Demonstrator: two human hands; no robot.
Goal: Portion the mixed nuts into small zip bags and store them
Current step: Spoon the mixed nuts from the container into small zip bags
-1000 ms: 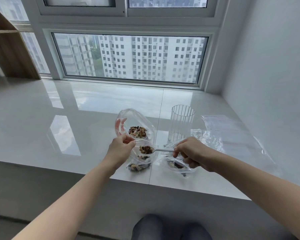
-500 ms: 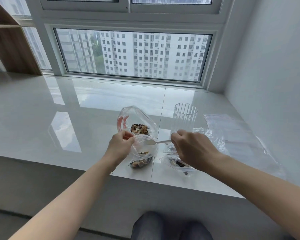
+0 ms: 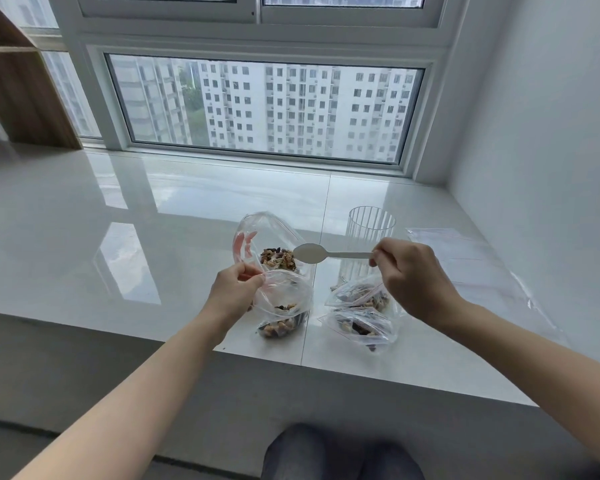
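- While the left hand (image 3: 234, 293) pinches the rim of a small zip bag (image 3: 284, 308) holding mixed nuts, the right hand (image 3: 411, 277) grips a white spoon (image 3: 321, 253) by its handle.
- Its bowl hovers over the large nut bag (image 3: 274, 242).
- Two filled bags (image 3: 361, 311) lie beside a ribbed glass (image 3: 371, 233) on the ledge (image 3: 136, 237).

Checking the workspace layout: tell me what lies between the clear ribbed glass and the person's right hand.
In the head view, only the white plastic spoon's handle crosses there, pinched by the right hand in front of the ribbed glass.
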